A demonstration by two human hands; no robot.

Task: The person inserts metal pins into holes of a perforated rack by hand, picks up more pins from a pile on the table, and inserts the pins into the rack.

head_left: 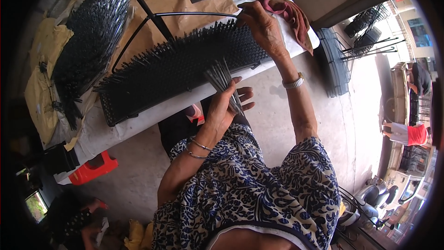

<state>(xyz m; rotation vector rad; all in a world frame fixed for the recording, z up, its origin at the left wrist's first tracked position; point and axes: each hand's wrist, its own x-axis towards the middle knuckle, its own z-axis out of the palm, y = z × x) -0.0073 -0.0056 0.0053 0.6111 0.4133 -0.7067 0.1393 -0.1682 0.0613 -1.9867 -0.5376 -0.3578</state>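
Observation:
My left hand (225,104) grips a bundle of thin dark metal rods (221,78) at the near edge of the table. In front of it lies a long black tray (175,67) packed with upright dark rods. My right hand (262,28) reaches over the tray's far right end and pinches a thin black wire (194,15) that arcs across above the tray. A watch sits on my right wrist and thin bangles circle my left wrist.
A large heap of loose black rods (90,37) lies on brown paper at the table's left. A reddish cloth (289,14) rests at the right corner. Black wire racks (337,62) stand right of the table. A red plastic container (92,167) sits on the floor.

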